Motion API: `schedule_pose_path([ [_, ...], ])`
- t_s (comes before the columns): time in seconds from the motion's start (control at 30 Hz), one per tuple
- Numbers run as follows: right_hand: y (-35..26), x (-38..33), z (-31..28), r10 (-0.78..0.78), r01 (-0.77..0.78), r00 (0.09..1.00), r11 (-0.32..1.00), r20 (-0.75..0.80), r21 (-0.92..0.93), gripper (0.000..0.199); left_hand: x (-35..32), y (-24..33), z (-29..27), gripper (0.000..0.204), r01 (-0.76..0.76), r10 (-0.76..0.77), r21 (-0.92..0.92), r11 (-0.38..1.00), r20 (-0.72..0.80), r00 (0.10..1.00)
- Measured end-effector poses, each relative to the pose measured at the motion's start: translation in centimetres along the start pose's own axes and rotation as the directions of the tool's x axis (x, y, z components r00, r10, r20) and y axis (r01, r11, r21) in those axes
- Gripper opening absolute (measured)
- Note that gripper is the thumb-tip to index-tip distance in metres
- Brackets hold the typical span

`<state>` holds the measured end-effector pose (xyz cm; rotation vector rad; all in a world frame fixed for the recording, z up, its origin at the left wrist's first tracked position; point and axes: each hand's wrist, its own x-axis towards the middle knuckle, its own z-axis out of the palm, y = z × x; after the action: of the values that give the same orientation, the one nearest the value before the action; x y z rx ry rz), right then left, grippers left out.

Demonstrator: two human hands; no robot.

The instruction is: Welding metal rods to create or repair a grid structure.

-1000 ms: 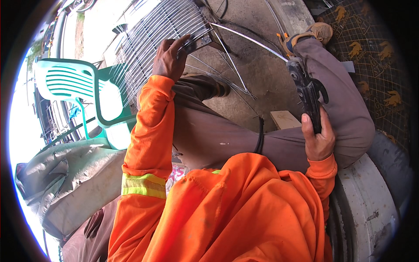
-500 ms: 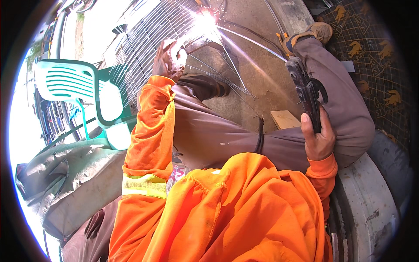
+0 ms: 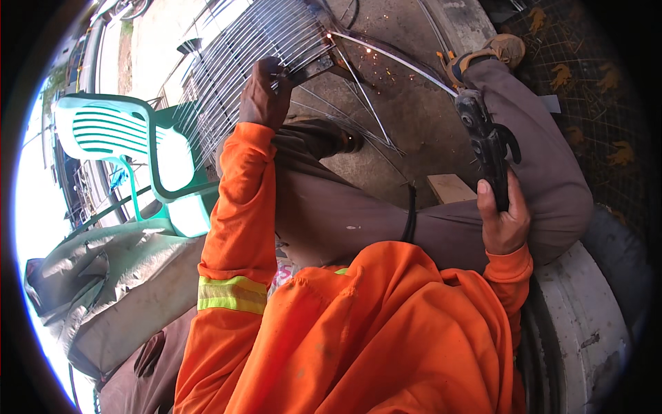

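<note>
My right hand [image 3: 507, 217] is wrapped round the handle of a black welding electrode holder [image 3: 486, 134]. A thin welding rod [image 3: 403, 61] is clamped in it and reaches far left to the edge of a metal grille [image 3: 258, 45]. A small glow marks the rod's tip, and orange sparks [image 3: 386, 69] scatter beside it. The grille is made of several parallel thin bars joined to a flat steel piece [image 3: 317, 67]. My left hand [image 3: 265, 96] is closed at the grille's near edge, its fingers curled on a metal bar; the fingertips are partly hidden.
A pale green plastic chair [image 3: 107, 131] stands at the left, with a grey tarp [image 3: 131, 290] nearer me. Loose thin rods [image 3: 365, 103] and a wood block [image 3: 449, 188] lie on the concrete floor. Dark printed sheeting [image 3: 586, 103] is at the right, past my bent leg [image 3: 545, 159].
The blinding white arc at the rod's tip has died to a small glow with flying sparks. The electrode holder has shifted slightly; my left hand stays at the grille.
</note>
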<state>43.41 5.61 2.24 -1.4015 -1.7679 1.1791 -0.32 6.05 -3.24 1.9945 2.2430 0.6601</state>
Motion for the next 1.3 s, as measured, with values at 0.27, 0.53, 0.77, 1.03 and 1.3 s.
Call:
schedule_pose_path([
  [0.27, 0.0, 0.2, 0.0, -0.023, 0.023, 1.000, 0.999, 0.005, -0.046, 0.043, 0.1, 0.3, -0.1, 0.027, 0.016, -0.016, -0.004, 1.000, 0.015, 1.000],
  [0.53, -0.2, 0.2, 0.0, -0.018, 0.018, 1.000, 0.999, 0.004, -0.040, 0.044, 0.1, 0.3, -0.2, 0.027, 0.028, -0.028, 0.014, 1.000, 0.023, 0.999],
  [0.77, -0.1, 0.3, 0.0, -0.020, 0.020, 1.000, 0.999, 0.014, -0.044, 0.043, 0.2, 0.7, -0.2, 0.030, 0.073, -0.073, -0.003, 0.997, 0.039, 0.997],
  [1.03, -0.4, 0.2, -0.3, 0.022, -0.022, 1.000, 1.000, -0.011, -0.001, 0.042, 0.2, 0.4, 0.3, 0.028, 0.029, -0.029, -0.004, 1.000, 0.019, 0.999],
  [1.3, -0.4, 0.3, -0.1, 0.032, -0.033, 0.999, 0.998, 0.019, 0.054, 0.043, 0.2, 1.4, -0.8, 0.022, -0.014, 0.013, 0.017, 1.000, 0.048, 0.999],
])
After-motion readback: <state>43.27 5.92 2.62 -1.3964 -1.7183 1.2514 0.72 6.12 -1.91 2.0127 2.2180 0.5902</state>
